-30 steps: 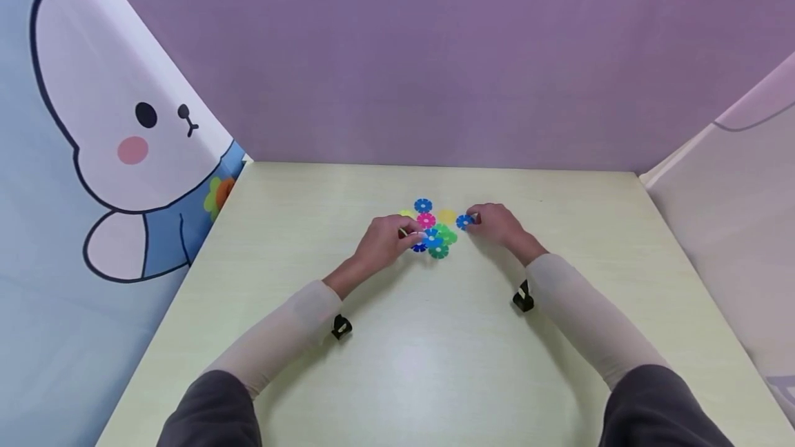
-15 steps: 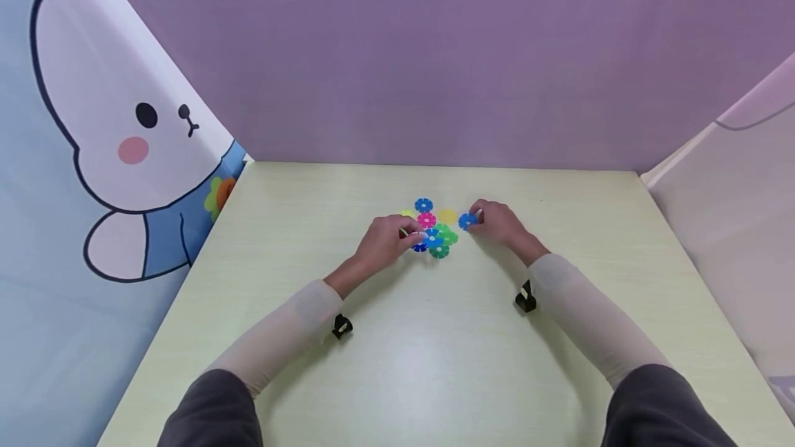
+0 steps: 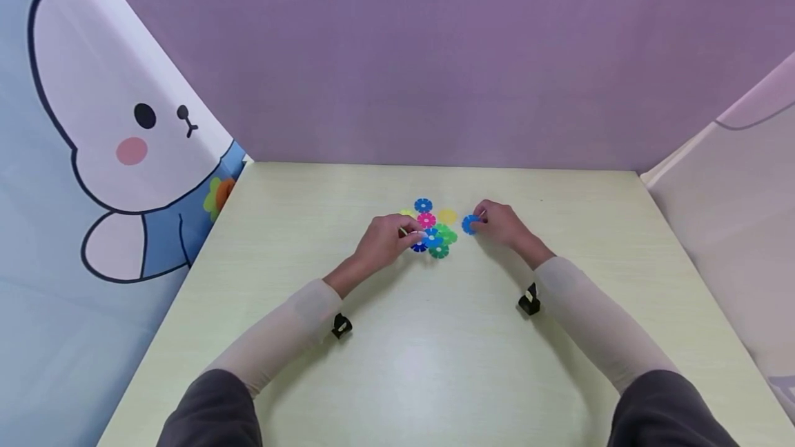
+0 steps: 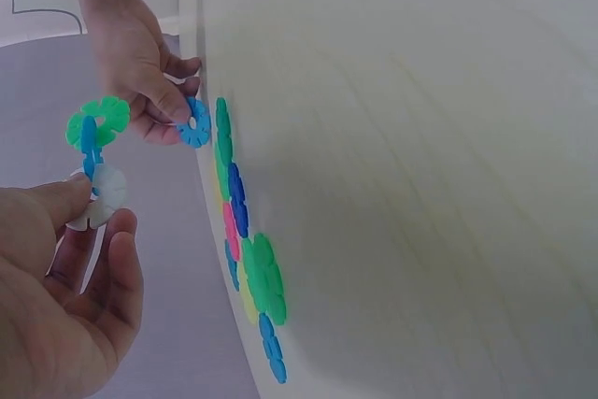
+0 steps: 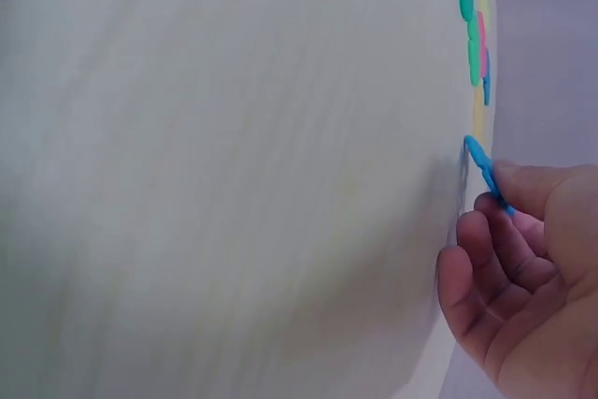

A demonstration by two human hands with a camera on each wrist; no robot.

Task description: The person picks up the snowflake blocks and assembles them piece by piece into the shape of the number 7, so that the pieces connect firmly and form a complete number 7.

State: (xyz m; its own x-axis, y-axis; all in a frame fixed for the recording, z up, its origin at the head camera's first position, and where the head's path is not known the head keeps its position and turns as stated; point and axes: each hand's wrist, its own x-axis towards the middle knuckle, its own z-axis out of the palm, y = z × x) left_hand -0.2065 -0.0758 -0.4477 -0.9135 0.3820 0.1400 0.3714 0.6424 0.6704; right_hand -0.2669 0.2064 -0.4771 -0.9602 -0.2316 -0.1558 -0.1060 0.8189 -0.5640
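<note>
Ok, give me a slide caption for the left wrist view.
Left hand pinches linked white, blue and green discs; right hand holds another blue disc.

I have both pale-sleeved forearms (image 3: pixel 279 336) stretched forward, angled inward.
My bare left grip (image 3: pixel 386 237) and bare right grip (image 3: pixel 497 222) each pinch between thumb (image 5: pixel 533 186) and fingers (image 5: pixel 455 277), the right's spare fingers curled.

Head view: pale wood-grained tabletop (image 3: pixel 472 378), lower centre; purple backdrop (image 3: pixel 447 54), upper centre; light-blue panel (image 3: pixel 37 336) bearing a white cartoon animal (image 3: pixel 93 88), left edge; whitish panel (image 3: pixel 739 226), right edge; soft glare (image 3: pixel 422 357), bottom centre.
</note>
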